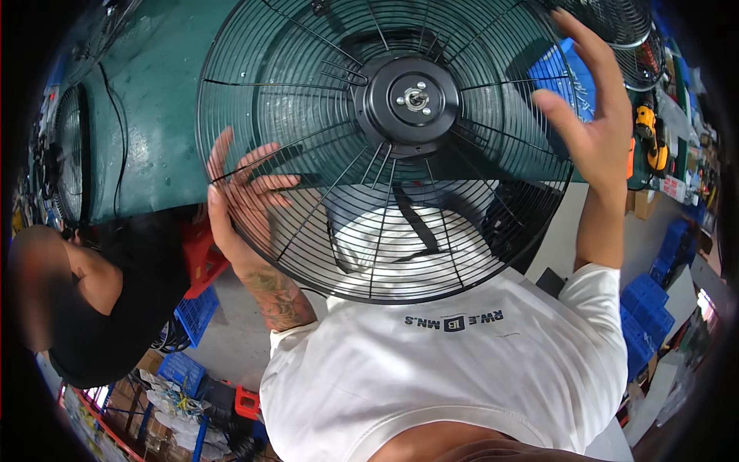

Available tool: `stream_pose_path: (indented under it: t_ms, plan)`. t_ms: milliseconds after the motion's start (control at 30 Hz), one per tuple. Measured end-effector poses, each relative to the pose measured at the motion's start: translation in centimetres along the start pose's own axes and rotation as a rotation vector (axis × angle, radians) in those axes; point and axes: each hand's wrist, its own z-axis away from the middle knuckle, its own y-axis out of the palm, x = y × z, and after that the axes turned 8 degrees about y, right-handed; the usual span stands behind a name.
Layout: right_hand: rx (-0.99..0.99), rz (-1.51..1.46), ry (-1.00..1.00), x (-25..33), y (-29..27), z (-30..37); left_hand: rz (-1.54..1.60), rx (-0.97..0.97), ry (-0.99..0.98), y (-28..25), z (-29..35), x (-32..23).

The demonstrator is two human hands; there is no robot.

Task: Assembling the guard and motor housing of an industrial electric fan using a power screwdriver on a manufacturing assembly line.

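A round black wire fan cage (385,301), with a black motor (408,112) in its middle, is between the two hands. Its top part is over the green counter (154,115), and its bottom part sticks out past the edge. The left grip (245,206) is spread wide at the cage's left rim, fingers showing through the wires. The right grip (602,127) is wide too, by the right rim. I can't tell if they touch it. A blue bin (583,85) is near the right hand.
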Motion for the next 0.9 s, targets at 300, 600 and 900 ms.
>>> stream_pose_path:
  t_ms: [300, 600, 900]
  plan:
    - [-0.202, -0.496, 0.647, -3.7, 2.0, 10.5, 0.027, 0.11, -0.033, -1.4, -3.2, 0.2]
    - [-0.155, -0.731, 0.704, -4.0, 2.7, 12.4, -0.023, 0.115, -0.059, -1.4, -3.6, 0.3]
    - [-0.157, -0.754, 0.654, -5.0, 3.1, 11.9, -0.101, 0.068, -0.051, -0.9, -3.0, 0.1]
